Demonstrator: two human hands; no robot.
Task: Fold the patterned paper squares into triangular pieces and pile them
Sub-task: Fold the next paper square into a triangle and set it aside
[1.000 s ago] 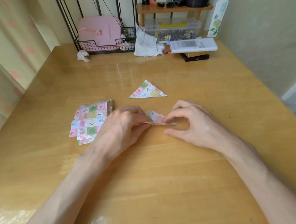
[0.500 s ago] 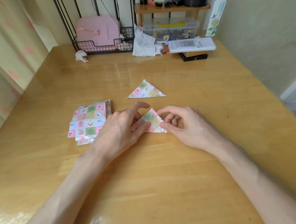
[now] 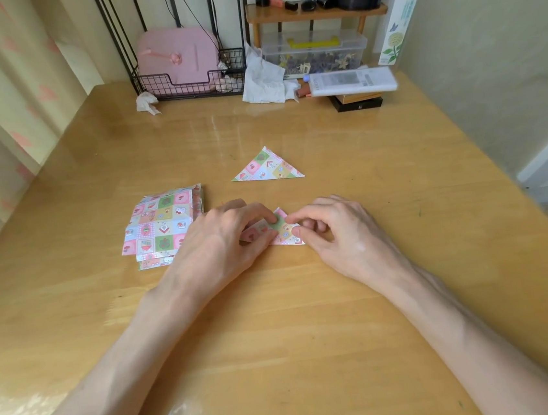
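Together, left hand (image 3: 222, 246) and right hand (image 3: 339, 231) — grips closed — pinch the folded triangle (image 3: 283, 231).

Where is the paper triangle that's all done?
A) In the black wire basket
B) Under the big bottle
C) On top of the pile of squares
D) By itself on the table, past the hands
D: the finished triangle lies alone on the table, beyond the left hand and right hand, apart from the stack of squares and the piece being folded.
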